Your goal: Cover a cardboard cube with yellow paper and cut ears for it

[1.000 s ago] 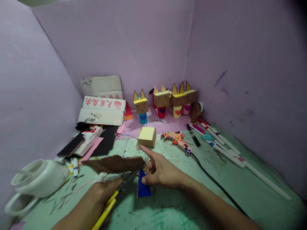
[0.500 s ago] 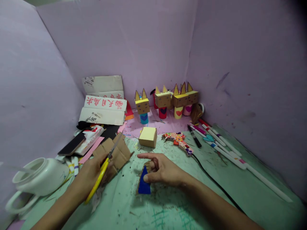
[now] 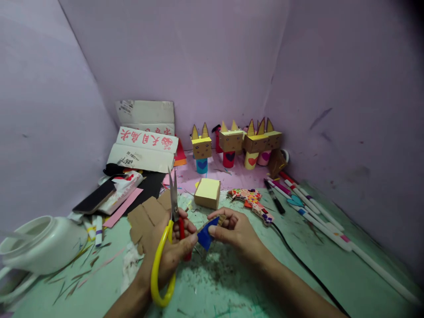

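My left hand [image 3: 170,256] is closed around scissors [image 3: 174,198] with one yellow and one red handle. Their blades point away from me, slightly apart. In my right hand [image 3: 236,234] a blue paper triangle [image 3: 206,236] is pinched together with a brown cardboard piece [image 3: 223,219], the blue side facing up. The left thumb reaches the triangle's left edge; whether it grips it I cannot tell. Just beyond the hands sits a small cardboard box [image 3: 207,193] with a pale yellow top. A sheet of brown cardboard [image 3: 145,218] lies left of my left hand.
Several box-headed cardboard figures [image 3: 202,150] stand at the back. A flowered glue gun [image 3: 251,203] with a black cord and several markers [image 3: 319,221] lie to the right. At left are a white pot [image 3: 46,247], a dark phone-like slab [image 3: 94,196] and printed white cardboard [image 3: 142,150].
My left hand has left the brown cardboard sheet and moved right with the scissors, whose blades turned upright. My right hand has lifted and tilted the blue triangle; both hands now meet at it.
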### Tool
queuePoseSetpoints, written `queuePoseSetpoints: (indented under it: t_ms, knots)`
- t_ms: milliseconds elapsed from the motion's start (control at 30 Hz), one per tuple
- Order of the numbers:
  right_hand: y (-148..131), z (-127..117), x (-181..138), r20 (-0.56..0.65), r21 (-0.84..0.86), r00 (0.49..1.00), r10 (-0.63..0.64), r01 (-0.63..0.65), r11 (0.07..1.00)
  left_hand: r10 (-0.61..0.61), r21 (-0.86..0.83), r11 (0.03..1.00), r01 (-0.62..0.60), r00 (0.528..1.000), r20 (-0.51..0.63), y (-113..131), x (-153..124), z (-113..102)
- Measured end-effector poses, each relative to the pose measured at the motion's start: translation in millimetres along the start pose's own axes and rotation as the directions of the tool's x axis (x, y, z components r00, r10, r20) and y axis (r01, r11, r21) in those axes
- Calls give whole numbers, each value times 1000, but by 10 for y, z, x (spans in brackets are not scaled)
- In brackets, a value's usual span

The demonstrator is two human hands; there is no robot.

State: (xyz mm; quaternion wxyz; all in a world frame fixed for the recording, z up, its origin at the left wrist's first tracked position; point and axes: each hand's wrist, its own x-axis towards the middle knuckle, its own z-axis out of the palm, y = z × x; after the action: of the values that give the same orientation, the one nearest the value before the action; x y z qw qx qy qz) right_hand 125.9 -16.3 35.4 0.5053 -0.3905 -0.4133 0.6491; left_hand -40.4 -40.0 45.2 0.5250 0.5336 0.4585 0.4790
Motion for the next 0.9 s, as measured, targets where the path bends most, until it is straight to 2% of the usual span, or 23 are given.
queuePoseSetpoints:
  t_ms: [133, 300, 367, 533, 633, 733, 833, 900]
  knots:
    - [38, 29, -23, -39, -50, 999, -10, 8, 999, 54, -103, 993, -57, 998, -29, -87, -4, 73]
    - [136, 35, -35, -37, -91, 998, -44, 41, 995, 142, 72, 988, -134, 983, -118, -104, -55, 96]
    - [152, 24, -29, -25, -135, 998, -54, 51, 990, 130, 80, 989, -121, 983, -128, -108, -57, 92]
    - [135, 25, -31, 70, -277, 997, -21, 39, 960, 50, -7, 999, -50, 998, -38, -156, -44, 82]
    - [152, 26, -30, 48, -267, 998, 29, -15, 964, 69, -6, 998, -69, 998, 10, -144, -30, 61]
    - [163, 15, -7, -50, -98, 997, 58, -63, 993, 52, 134, 990, -53, 999, 13, -72, 4, -29]
    - [139, 16, 18, -129, 93, 986, 107, -95, 991, 11, 399, 916, 45, 991, -137, 19, 57, -201]
    - [118, 25, 23, -147, 142, 982, 119, -98, 985, -7, 536, 831, 148, 966, -257, 62, 95, -327]
